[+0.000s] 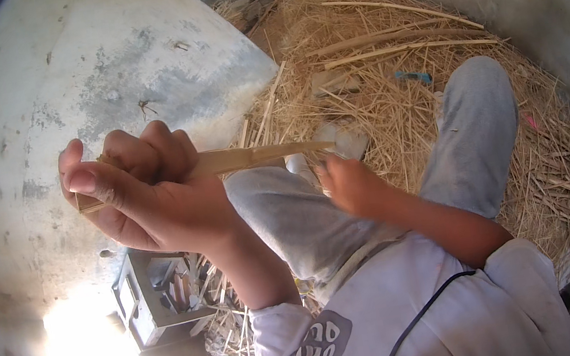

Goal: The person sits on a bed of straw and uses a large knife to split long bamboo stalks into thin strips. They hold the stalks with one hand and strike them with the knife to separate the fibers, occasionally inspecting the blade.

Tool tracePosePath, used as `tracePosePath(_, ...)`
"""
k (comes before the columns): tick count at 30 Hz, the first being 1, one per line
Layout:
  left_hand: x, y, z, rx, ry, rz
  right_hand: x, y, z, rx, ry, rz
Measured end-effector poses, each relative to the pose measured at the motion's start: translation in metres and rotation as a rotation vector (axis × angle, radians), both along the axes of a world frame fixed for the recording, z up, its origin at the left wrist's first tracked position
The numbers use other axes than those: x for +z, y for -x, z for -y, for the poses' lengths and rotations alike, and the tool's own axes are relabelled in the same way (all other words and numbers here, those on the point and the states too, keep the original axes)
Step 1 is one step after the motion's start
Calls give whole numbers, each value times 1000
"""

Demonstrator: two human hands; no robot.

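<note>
My left hand (146,187), raised at the left, is closed around a flat, pale yellow strip (252,155) that looks like split bamboo or cane. The strip runs rightward from the fist and tapers toward my other hand. Low over my lap, my right hand (352,184) has its fingers curled just below the strip's far end. What those fingers hold, if anything, is blurred and hard to make out. A pale grey, flat piece (350,142) shows right beyond them; its kind is unclear.
Loose straw-like shavings (377,105) cover the floor around my legs, with longer split sticks (413,48) at the back. A worn, pale wall (113,63) rises on the left. An open grey box (162,292) with bits inside stands at the lower left. A small blue object (413,76) lies among the shavings.
</note>
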State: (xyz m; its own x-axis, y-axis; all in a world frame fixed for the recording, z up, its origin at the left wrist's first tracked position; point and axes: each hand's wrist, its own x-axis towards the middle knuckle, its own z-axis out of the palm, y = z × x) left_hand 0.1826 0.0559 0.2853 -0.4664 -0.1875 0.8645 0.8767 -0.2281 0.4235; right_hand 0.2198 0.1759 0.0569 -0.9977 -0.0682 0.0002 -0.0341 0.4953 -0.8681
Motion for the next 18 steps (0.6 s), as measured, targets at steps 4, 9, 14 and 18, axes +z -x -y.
tracePosePath(4,6,6,16,15,15,-22,-54,28,-13,-25,-99,164)
tracePosePath(9,2,14,22,202,-58,44,-10,4,24,-32,46,-130)
tracePosePath(14,10,23,12,262,-53,23,-225,35,-26,-52,-99,510)
tracePosePath(18,1,38,19,581,4,58,-212,36,1,-133,-174,436)
